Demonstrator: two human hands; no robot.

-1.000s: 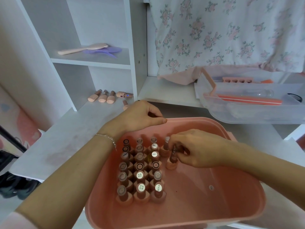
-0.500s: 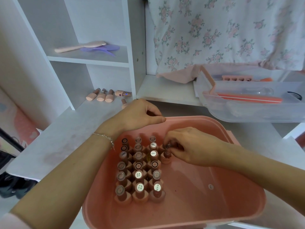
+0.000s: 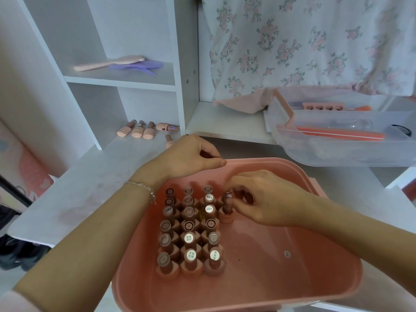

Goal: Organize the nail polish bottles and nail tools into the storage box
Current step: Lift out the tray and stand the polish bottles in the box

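The right hand [image 3: 263,199] has its fingers [image 3: 236,202] pinched on the cap of one nail polish bottle [image 3: 227,209], likely to stand it up straight next to the neat rows of bottles [image 3: 189,230] just left of the fingers. The left hand [image 3: 186,156] has curled fingers on the far rim of the pink storage box [image 3: 292,278], probably to keep it from sliding on the worktop [image 3: 85,176]. More bottles [image 3: 137,131] wait on the shelf beyond the left fingers.

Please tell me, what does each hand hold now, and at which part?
The right hand pinches a nail polish bottle by its cap, standing in the pink storage box. The left hand rests on the box's far rim; whether it holds anything cannot be told.
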